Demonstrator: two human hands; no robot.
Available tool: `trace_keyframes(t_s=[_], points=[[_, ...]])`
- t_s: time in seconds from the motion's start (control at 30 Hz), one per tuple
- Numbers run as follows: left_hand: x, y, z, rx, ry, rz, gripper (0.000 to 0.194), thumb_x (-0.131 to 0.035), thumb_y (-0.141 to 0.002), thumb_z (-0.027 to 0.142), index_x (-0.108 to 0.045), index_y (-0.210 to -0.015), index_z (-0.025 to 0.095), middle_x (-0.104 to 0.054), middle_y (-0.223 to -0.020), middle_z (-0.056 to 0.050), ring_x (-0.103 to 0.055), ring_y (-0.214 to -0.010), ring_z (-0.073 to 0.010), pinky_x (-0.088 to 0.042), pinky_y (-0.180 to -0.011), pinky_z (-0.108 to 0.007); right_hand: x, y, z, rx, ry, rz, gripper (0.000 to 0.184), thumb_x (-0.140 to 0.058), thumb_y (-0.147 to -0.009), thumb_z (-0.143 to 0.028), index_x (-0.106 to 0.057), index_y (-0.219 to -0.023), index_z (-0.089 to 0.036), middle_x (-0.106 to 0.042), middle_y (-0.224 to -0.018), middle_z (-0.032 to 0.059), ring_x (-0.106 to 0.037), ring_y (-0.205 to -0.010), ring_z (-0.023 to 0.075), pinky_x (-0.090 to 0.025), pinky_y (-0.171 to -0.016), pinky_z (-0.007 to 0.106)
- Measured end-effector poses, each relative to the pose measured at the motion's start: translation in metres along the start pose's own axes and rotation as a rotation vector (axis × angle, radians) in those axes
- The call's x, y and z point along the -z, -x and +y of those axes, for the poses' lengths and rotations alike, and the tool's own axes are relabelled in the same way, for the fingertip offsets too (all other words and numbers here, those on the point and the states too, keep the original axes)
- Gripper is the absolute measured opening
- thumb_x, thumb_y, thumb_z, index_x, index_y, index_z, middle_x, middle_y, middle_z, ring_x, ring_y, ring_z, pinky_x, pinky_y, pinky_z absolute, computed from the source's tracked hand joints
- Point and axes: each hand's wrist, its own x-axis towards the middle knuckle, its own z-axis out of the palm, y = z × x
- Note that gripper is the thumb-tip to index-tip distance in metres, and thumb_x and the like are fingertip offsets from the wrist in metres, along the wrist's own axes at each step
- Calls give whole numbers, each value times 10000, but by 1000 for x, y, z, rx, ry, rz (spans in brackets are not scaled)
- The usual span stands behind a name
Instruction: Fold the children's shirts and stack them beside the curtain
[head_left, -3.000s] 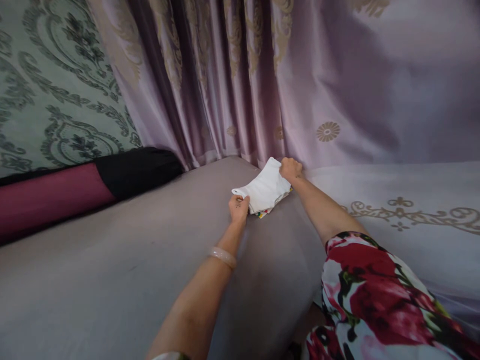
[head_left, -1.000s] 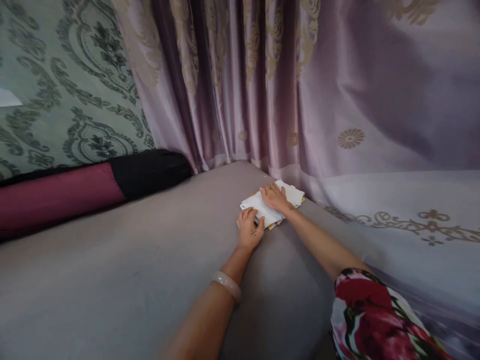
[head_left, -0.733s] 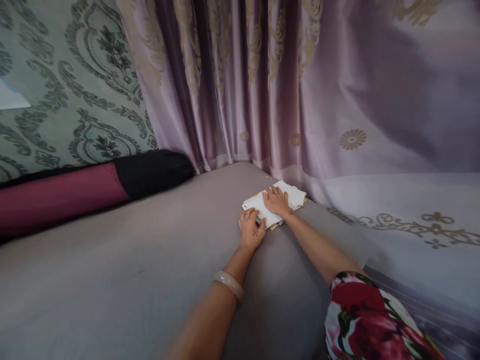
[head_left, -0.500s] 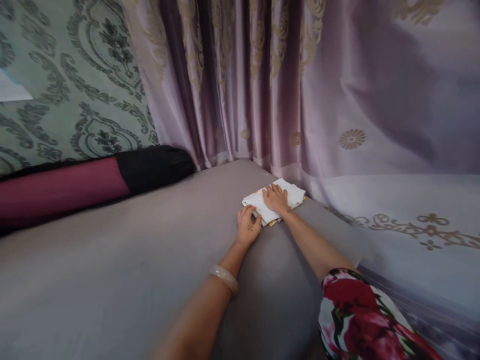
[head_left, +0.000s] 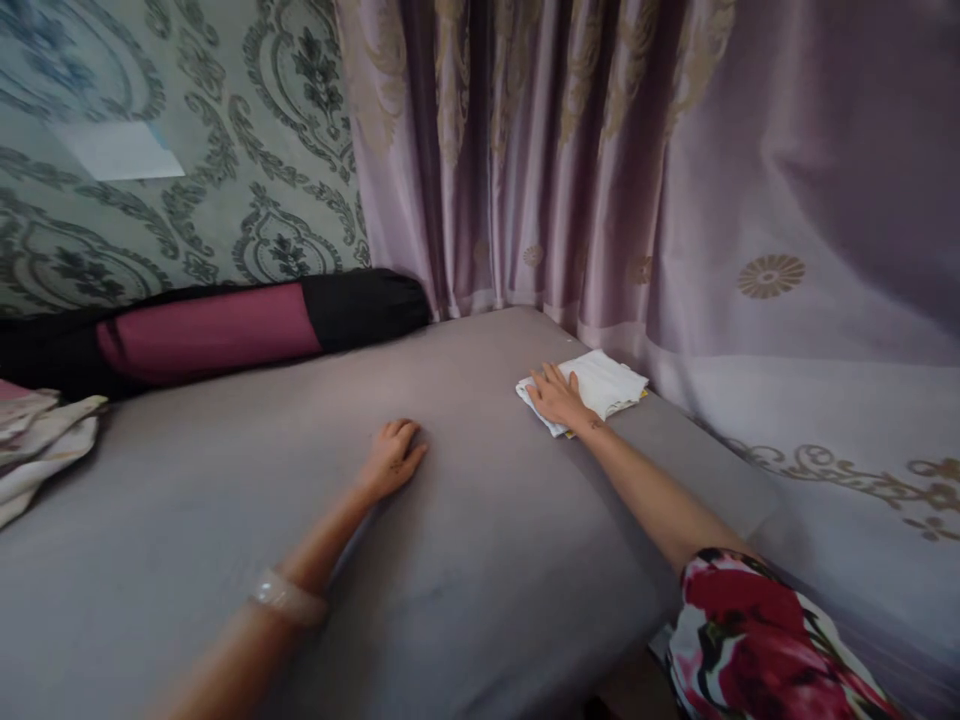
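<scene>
1. The folded white cloth (head_left: 611,382) lay at the right edge of the grey surface (head_left: 465,520), near its far corner and beside the curtain (head_left: 720,200).
2. The right hand (head_left: 556,397) was laid on the cloth's left part, fingers spread and released.
3. The left hand (head_left: 391,460) was well apart from the cloth, fingers loosely bent and released; contact with the surface could not be determined.
4. The bolster (head_left: 225,330) lay along the far edge.
</scene>
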Motion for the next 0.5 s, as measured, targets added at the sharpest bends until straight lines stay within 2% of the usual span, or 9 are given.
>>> trace_keyframes(t_s=[0.13,0.3,0.4,0.5], points=[[22,40,-34,101,-99,11,492,-363,-889,501,-549,-1201,169,-548,-1256,-143,-507,-1164,-286,-401,-1010,-457,-6,2,-7,4,21,7,532,-179,-979,-415,-409,-1402,-190,-323,-1500,135,-211,-1393,276,-140,-1092,558],[49,89,-64,230,-183,-50,593,-302,-902,554,-517,-1291,161,-490,-1348,-150,-462,-1247,-291,-373,-1048,-450,-10,1,-7,19,59,34,528,-157,-978,-410,-441,-1372,-201,-394,-1449,126,-256,-1360,262,-151,-1080,551],[61,109,-72,290,-212,-51,591,-291,-907,561,-514,-1307,188,-481,-1368,-138,-449,-1266,-287,-367,-1050,-458,-10,-1,-6,21,88,34,524,-159,-974,-397,-439,-1373,-204,-413,-1433,122,-271,-1348,263,-168,-1072,554],[64,119,-68,343,-209,-31,563,-284,-922,539,-502,-1324,212,-456,-1404,-124,-427,-1287,-278,-350,-1057,-461,-10,-2,-4,42,90,29,528,-164,-964,-392,-478,-1345,-203,-460,-1389,130,-340,-1308,272,-224,-1048,557]])
